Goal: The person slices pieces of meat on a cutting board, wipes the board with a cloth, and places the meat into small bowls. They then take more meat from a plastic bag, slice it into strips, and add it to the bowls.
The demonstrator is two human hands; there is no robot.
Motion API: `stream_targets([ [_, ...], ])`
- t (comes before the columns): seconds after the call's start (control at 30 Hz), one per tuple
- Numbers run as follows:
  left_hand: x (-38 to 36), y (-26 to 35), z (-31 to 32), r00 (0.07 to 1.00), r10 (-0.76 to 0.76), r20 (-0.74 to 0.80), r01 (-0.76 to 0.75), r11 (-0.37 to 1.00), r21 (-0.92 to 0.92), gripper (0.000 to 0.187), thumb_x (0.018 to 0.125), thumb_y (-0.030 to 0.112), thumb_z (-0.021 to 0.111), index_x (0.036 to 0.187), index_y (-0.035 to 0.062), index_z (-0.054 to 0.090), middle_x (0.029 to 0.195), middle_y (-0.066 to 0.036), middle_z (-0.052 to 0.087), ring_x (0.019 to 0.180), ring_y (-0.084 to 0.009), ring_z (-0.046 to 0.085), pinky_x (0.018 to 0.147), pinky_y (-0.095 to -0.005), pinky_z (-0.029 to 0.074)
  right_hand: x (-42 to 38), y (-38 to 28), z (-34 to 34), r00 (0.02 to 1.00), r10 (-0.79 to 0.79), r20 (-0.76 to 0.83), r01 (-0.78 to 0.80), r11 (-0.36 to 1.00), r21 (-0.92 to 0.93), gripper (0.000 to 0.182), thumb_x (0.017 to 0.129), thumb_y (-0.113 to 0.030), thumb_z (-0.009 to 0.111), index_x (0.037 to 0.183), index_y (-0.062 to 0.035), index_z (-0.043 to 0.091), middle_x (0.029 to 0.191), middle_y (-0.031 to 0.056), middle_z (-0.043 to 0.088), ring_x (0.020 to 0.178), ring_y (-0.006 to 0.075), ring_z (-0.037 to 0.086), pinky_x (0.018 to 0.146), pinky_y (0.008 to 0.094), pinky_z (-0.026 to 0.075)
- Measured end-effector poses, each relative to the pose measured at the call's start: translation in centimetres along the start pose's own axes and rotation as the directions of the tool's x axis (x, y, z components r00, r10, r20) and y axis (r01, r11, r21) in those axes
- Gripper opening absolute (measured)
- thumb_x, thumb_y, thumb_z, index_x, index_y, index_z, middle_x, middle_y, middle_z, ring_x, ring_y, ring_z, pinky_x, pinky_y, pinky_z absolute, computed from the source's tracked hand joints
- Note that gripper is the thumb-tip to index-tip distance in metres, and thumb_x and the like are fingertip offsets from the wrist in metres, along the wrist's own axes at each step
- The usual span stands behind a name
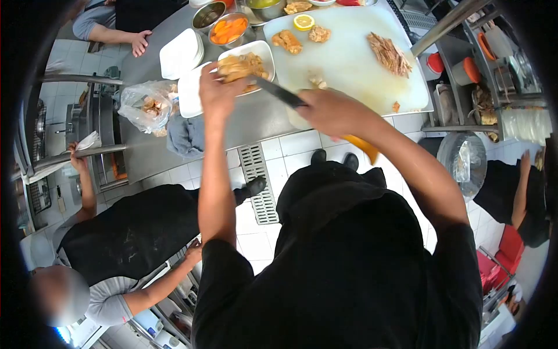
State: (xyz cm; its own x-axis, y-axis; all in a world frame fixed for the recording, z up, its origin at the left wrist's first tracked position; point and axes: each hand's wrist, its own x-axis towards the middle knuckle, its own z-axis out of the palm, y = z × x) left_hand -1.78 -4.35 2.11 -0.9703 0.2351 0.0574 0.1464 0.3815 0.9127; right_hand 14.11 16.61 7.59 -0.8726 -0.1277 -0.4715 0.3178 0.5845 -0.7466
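Observation:
My right hand [331, 113] is closed round a knife [279, 93] with a yellow-orange handle. Its blade points left, and the tip reaches over the near edge of a white tray [271, 64]. In that tray lies a heap of sliced, cooked-looking meat [244, 66]. My left hand [220, 93] grips the tray's left end, thumb beside the meat and close to the knife tip; some of its fingers are hidden. On the white cutting board [349, 70] to the right lie sliced meat [389, 54], two browned pieces [287, 41] and a lemon half [303, 22].
Left of the tray are stacked white trays [179, 55], a metal container of orange slices [229, 29], a plastic bag [145, 107] and a grey cloth [185, 136]. A co-worker [128, 238] stands at left, another's hand [139, 43] rests on the table. Shelving [465, 75] stands at right.

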Motion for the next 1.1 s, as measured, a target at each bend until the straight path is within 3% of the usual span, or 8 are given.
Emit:
stream_targets([
  [0.27, 4.7, -11.8, -10.1, 0.986, -0.149, -0.079, 0.169, 0.874, 0.456, 0.072, 0.063, 0.018, 0.086, 0.128, -0.0023, 0.061, 0.112, -0.021, 0.067, 0.1, -0.0314, 0.068, 0.087, -0.0384, 0.054, 11.0, -5.6, 5.1, 0.995, -0.008, 0.099, 0.02, 0.992, -0.128, 0.033, 0.082, -0.01, 0.052, 0.104, 0.007, 0.07, 0.08, 0.0273, 0.069, 0.059, 0.0304, 0.071, 0.053, 0.0425, 0.058],
  [0.43, 0.9, -3.9, -5.6, 0.949, 0.272, -0.157, -0.151, 0.834, 0.531, 0.045, 0.074, 0.006, 0.077, 0.118, 0.0017, 0.069, 0.112, -0.018, 0.066, 0.105, -0.0327, 0.065, 0.093, -0.0408, 0.052, 1.5, -2.6, 1.2, 1.0, 0.003, -0.002, -0.003, 1.0, 0.031, 0.023, 0.086, -0.012, 0.051, 0.092, 0.0042, 0.066, 0.072, 0.0192, 0.068, 0.058, 0.0274, 0.07, 0.054, 0.0415, 0.056],
  [0.57, -4.0, 0.9, 5.2, 0.825, 0.371, 0.427, -0.478, 0.86, 0.177, 0.048, 0.071, -0.01, 0.063, 0.117, 0.0052, 0.068, 0.122, -0.016, 0.064, 0.116, -0.0345, 0.06, 0.102, -0.041, 0.048, -8.1, 1.7, -1.8, 0.949, 0.247, -0.196, -0.183, 0.938, 0.295, 0.031, 0.102, -0.024, 0.053, 0.116, 0.002, 0.058, 0.067, 0.011, 0.057, 0.048, 0.0192, 0.059, 0.049, 0.0353, 0.05],
  [0.67, -4.3, 1.0, 12.2, 0.566, 0.606, 0.559, -0.783, 0.607, 0.135, 0.045, 0.073, -0.009, 0.062, 0.113, 0.0076, 0.071, 0.127, -0.016, 0.061, 0.123, -0.0354, 0.054, 0.104, -0.0412, 0.047, -12.1, 5.2, -2.2, 0.861, 0.448, -0.241, -0.323, 0.847, 0.422, 0.028, 0.102, -0.024, 0.054, 0.112, 0.0017, 0.059, 0.066, 0.0065, 0.054, 0.047, 0.0148, 0.055, 0.045, 0.0304, 0.048],
  [0.77, -3.3, -1.4, 14.5, 0.506, 0.558, 0.657, -0.821, 0.544, 0.17, 0.038, 0.071, -0.008, 0.062, 0.105, 0.0064, 0.072, 0.122, -0.013, 0.062, 0.123, -0.033, 0.053, 0.101, -0.0419, 0.048, -13.7, 8.4, -1.3, 0.81, 0.546, -0.215, -0.352, 0.746, 0.566, 0.022, 0.102, -0.023, 0.054, 0.103, -0.0011, 0.058, 0.064, 0.0031, 0.051, 0.045, 0.0129, 0.051, 0.041, 0.0287, 0.043],
  [0.87, -3.5, -1.2, 13.3, 0.575, 0.43, 0.696, -0.753, 0.61, 0.246, 0.03, 0.071, -0.008, 0.063, 0.098, 0.0044, 0.071, 0.113, -0.012, 0.064, 0.109, -0.0317, 0.059, 0.092, -0.0376, 0.052, -14.2, 10.0, -0.1, 0.799, 0.551, -0.24, -0.308, 0.719, 0.623, 0.019, 0.102, -0.022, 0.054, 0.096, -0.0038, 0.055, 0.062, 0.0016, 0.05, 0.044, 0.0117, 0.05, 0.04, 0.0279, 0.041],
  [0.97, -4.0, -2.7, 11.8, 0.801, 0.46, 0.384, -0.534, 0.839, 0.109, 0.019, 0.07, -0.009, 0.067, 0.085, 0.0014, 0.068, 0.093, -0.01, 0.066, 0.097, -0.029, 0.065, 0.084, -0.0359, 0.054, -13.9, 10.7, 0.4, 0.808, 0.533, -0.25, -0.274, 0.716, 0.642, 0.02, 0.103, -0.021, 0.053, 0.092, -0.0048, 0.054, 0.061, 0.0013, 0.048, 0.043, 0.0117, 0.049, 0.039, 0.0283, 0.04],
  [1.1, -3.4, -4.5, 4.6, 0.993, 0.111, -0.038, -0.117, 0.96, -0.256, 0.008, 0.083, -0.003, 0.072, 0.088, 0.0024, 0.07, 0.091, -0.002, 0.069, 0.08, -0.0105, 0.062, 0.076, -0.0252, 0.052, -13.3, 11.3, 0.4, 0.813, 0.523, -0.256, -0.249, 0.71, 0.659, 0.02, 0.103, -0.021, 0.053, 0.092, -0.0044, 0.054, 0.061, 0.0012, 0.049, 0.043, 0.012, 0.049, 0.039, 0.0287, 0.041],
])
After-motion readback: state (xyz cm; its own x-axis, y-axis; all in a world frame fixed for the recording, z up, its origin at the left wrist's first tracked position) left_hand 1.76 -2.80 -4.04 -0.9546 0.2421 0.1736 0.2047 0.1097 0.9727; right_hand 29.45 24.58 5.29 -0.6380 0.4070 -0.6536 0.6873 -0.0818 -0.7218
